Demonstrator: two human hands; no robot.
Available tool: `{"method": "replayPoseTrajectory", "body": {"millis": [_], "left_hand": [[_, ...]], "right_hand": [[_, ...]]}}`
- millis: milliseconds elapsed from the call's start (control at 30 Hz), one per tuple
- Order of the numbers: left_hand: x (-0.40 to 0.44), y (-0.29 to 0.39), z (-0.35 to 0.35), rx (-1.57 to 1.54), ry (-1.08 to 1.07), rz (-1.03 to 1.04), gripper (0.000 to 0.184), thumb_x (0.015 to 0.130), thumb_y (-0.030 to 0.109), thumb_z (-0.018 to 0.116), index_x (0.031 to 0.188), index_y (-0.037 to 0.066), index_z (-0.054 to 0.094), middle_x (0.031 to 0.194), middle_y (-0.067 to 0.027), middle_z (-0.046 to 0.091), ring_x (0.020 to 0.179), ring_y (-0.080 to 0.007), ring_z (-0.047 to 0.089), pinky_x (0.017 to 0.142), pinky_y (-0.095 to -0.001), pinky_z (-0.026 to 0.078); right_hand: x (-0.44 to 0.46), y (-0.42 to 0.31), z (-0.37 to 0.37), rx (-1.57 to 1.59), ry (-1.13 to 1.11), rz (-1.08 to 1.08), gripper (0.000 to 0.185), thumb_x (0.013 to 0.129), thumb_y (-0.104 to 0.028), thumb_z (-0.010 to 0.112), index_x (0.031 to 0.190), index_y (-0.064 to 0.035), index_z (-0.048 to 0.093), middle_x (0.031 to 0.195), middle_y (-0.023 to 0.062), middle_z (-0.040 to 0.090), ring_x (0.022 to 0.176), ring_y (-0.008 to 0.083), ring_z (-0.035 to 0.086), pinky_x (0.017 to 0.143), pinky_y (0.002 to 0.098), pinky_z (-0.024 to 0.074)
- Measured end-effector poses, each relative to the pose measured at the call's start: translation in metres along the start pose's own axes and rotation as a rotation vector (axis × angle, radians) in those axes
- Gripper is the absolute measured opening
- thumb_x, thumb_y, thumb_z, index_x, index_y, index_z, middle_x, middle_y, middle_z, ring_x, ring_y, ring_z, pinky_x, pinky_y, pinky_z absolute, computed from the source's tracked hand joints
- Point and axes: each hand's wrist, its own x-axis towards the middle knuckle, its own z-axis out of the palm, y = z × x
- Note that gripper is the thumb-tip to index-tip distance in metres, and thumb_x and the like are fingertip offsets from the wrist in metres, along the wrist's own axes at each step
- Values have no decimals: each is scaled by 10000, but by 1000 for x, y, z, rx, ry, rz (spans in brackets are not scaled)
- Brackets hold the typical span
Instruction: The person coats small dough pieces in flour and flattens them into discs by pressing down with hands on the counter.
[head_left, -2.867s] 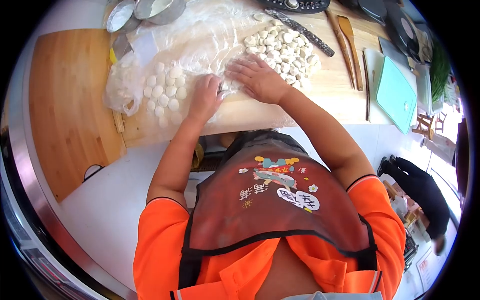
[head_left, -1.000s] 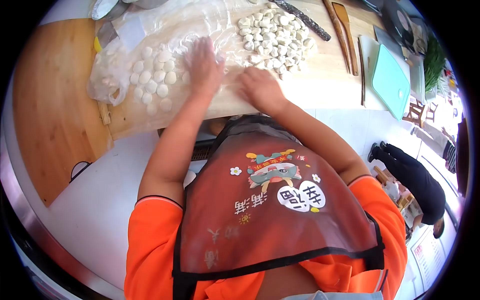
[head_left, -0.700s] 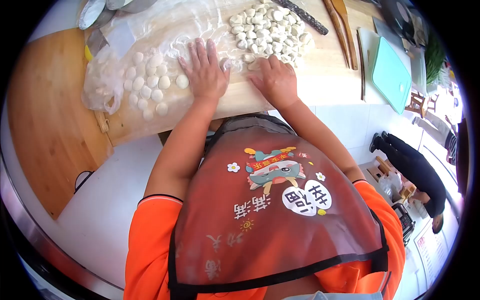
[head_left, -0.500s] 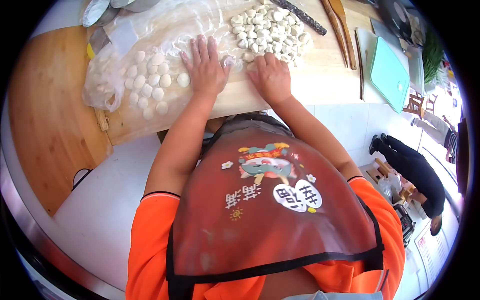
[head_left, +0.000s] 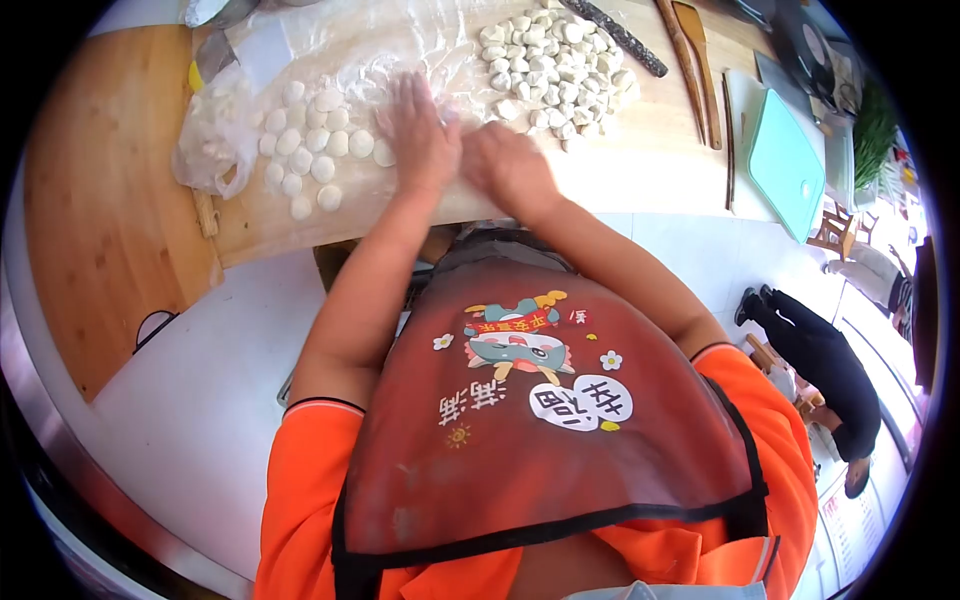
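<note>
Many flattened dough discs (head_left: 322,168) lie on the floured surface (head_left: 655,150), left of both hands, several with their edges touching; the closest is just beside the left hand (head_left: 425,140), which is flat with its fingers straight. The right hand (head_left: 508,170) is curled near it and blurred, so I cannot tell whether it holds anything. Beyond it, a heap of cut dough pieces (head_left: 560,70) is packed tightly. Where flour is thin, touching discs could stick together and tear when parted, and the heap could clump likewise. A sideways slip of the left hand might squash the closest disc. Farther out, the plastic bag (head_left: 215,135) could drag across discs if nudged, and the dark speckled rod (head_left: 615,38) beside the heap might roll into it if knocked.
</note>
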Motion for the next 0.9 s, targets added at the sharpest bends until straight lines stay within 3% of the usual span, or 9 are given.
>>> {"method": "replayPoseTrajectory", "body": {"millis": [67,167,300,500,533,567,600,767,900], "left_hand": [[-17,20,7,189,-67,-57,727,1038,419,527,1601,3,330,1683,-223,283,1591,-358,206,1268,-628,82],[-9,27,5,238,-104,-43,734,1031,463,532,1606,48,342,1695,-207,261,1598,-373,166,1243,-673,80],[8,28,-2,280,-121,19,722,1024,467,547,1610,91,355,1694,-204,267,1592,-394,175,1229,-695,101],[18,-9,18,230,-103,65,682,1001,380,595,1592,104,395,1684,-153,316,1591,-302,222,1258,-654,99],[25,-16,-3,208,-127,30,623,1003,287,595,1569,91,422,1678,-130,343,1583,-263,260,1273,-619,107],[31,-36,-14,329,-147,7,617,1000,263,597,1563,84,421,1668,-138,358,1576,-278,275,1272,-618,109],[36,-49,-19,452,-163,-15,612,996,239,600,1558,76,420,1658,-146,373,1570,-292,290,1271,-618,110],[29,-23,-11,5,-74,80,670,1003,296,598,1590,67,368,1661,-155,364,1572,-317,276,1270,-625,92],[0,15,8,132,-123,21,727,1013,379,583,1622,75,325,1710,-166,249,1601,-337,177,1261,-638,86]], "right_hand": [[-1,24,-14,-129,38,171,242,912,-206,649,1144,-144,682,989,43,642,885,262,667,748,424,549],[12,49,-25,-133,64,64,309,908,-164,644,1216,-157,673,1025,46,634,891,240,692,691,398,576],[25,62,-24,-169,-33,-72,282,896,-143,628,1174,-140,669,1003,47,629,878,220,699,676,375,583],[22,69,-2,-281,-96,-177,194,882,-118,593,1059,-65,653,953,119,646,662,254,702,511,400,554],[24,46,-4,-231,-200,-113,167,879,-116,591,1031,-65,637,949,118,644,711,267,708,556,406,570],[23,34,9,-96,-150,-154,139,893,-117,579,1011,-61,628,960,133,644,777,280,717,614,399,589],[24,15,12,-69,-251,-109,118,908,-115,565,996,-60,621,963,135,644,842,280,721,658,407,593],[15,-11,4,174,-144,88,121,923,-131,552,1017,-95,619,994,130,654,835,295,716,670,438,590],[8,44,-29,-83,15,205,225,916,-190,654,1131,-132,626,1014,91,648,802,290,708,624,417,578]]}}
